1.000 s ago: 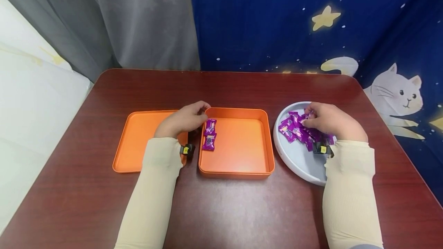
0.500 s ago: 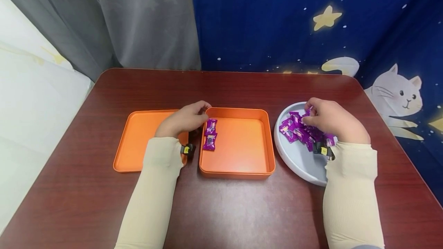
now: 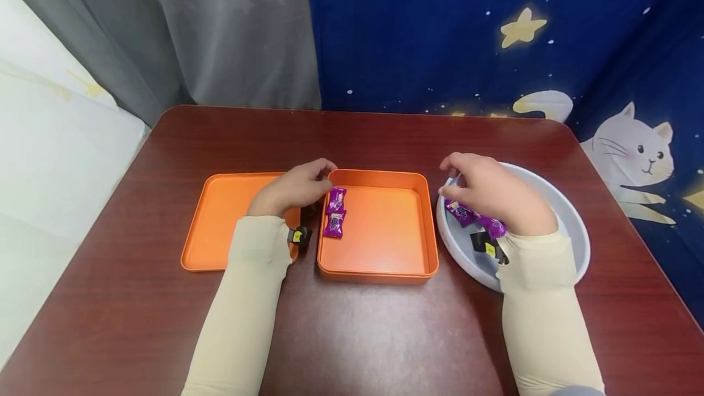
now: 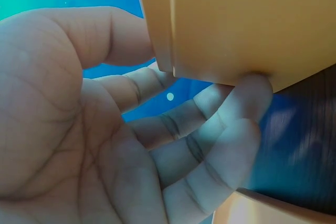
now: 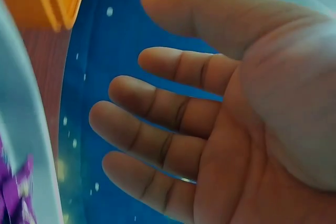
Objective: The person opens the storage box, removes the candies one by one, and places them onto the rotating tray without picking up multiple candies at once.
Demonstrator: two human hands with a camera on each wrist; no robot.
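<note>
An orange box [image 3: 379,231] lies at the middle of the table, with two purple wrapped candies [image 3: 334,225] one above the other along its inner left wall. My left hand [image 3: 294,190] holds that box at its far left corner; in the left wrist view the thumb is at the rim and the fingertips [image 4: 257,95] press its outer wall. My right hand [image 3: 489,191] hovers over the left rim of a round pale plate [image 3: 574,225]. Its fingers [image 5: 134,129] are apart with nothing between them. Purple candies [image 3: 489,225] on the plate are partly hidden beneath this hand.
Left of the box lies a flat orange lid [image 3: 211,225], partly covered by my left hand and sleeve. The dark red-brown table [image 3: 379,335] ends at the back against a grey curtain [image 3: 242,35] and a blue one [image 3: 407,35].
My right hand has left the candy pile and moved left to the plate's rim, its fingers spreading. My left hand stays at the box; the two candies inside lie as before.
</note>
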